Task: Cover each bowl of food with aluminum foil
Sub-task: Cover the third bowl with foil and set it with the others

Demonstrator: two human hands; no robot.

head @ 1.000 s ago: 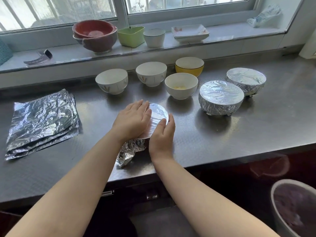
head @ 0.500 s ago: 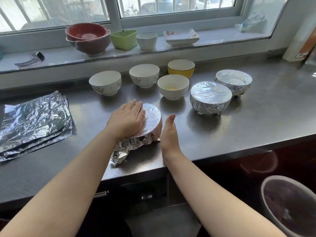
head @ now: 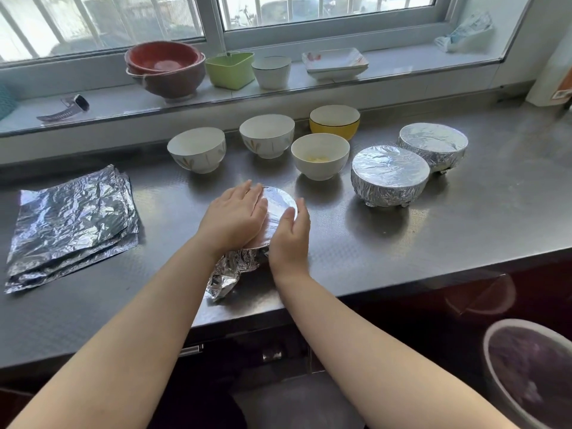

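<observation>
A foil-draped bowl (head: 280, 201) stands near the steel counter's front edge. My left hand (head: 233, 216) lies flat on its foil top with straight fingers. My right hand (head: 289, 235) presses against the bowl's right side, fingers together. Loose crumpled foil (head: 227, 272) hangs at the near side. Two foil-covered bowls (head: 388, 174) (head: 433, 145) sit to the right. Several uncovered bowls stand behind: white ones (head: 198, 148) (head: 266, 134) (head: 320, 154), the last holding yellowish food, and a yellow one (head: 335, 122). A stack of foil sheets (head: 72, 224) lies at the left.
The window sill holds red bowls (head: 165, 68), a green container (head: 229, 69), a white cup (head: 271, 71), square plates (head: 335, 61), a watch (head: 65, 108) and a plastic bag (head: 464, 34). A bin (head: 529, 366) stands on the floor at lower right, below the counter edge (head: 402, 275).
My right hand has moved back against the bowl's right side after drawing slightly away. My left hand stays flat on the foil top.
</observation>
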